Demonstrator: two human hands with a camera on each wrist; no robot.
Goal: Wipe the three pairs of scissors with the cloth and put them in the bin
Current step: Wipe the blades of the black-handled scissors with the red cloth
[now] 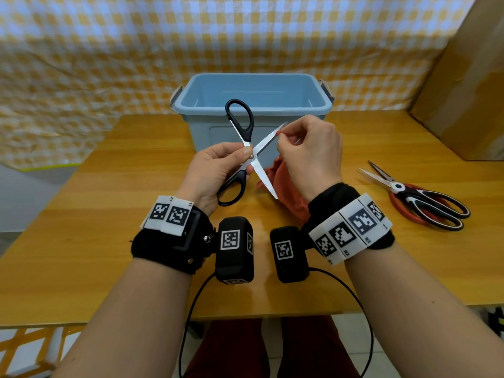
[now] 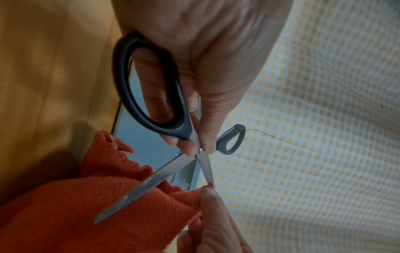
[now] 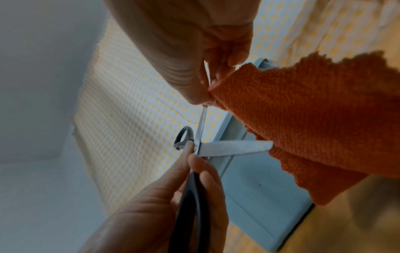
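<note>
Your left hand (image 1: 215,170) grips the black scissors (image 1: 246,148) at the pivot and lower handle, blades spread wide, held above the table (image 1: 109,214) in front of the bin (image 1: 253,91). Your right hand (image 1: 308,154) pinches the cloth (image 2: 65,214) around the upper blade's tip. Red scissors (image 1: 420,200) lie on the table to your right, well apart.

Both forearms bare, no sleeves. Left wrist: black knit wristband (image 1: 163,249), white block with two square black-and-white markers (image 1: 167,214), black bracket with silver screws, black camera pod (image 1: 234,249) bearing marker. Right wrist: black wristband, white curved marker strip (image 1: 350,230), black camera pod (image 1: 289,253). Black cables (image 1: 362,317) trail from pods. Dark red trousers (image 1: 231,347) below.
</note>
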